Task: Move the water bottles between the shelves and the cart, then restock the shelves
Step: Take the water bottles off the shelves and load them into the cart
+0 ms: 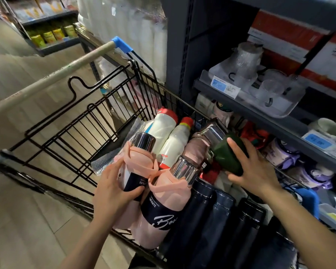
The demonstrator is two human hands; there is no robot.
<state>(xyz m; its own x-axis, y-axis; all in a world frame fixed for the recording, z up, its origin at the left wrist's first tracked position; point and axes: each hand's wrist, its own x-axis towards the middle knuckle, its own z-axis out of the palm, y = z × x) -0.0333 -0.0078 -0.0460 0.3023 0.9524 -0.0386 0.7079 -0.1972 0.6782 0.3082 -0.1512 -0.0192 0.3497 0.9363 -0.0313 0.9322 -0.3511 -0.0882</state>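
Head view showed the left hand point(113, 189) gripping a pink bottle point(138, 162) and the right hand point(254, 167) clasping a green bottle point(229, 156), both over the cart point(81, 121), which stood beside the shelves point(279, 121), probably for short transfers.

Pale wood-plank floor point(27, 200) runs along a dim aisle beside grey metal shelving point(182, 45).
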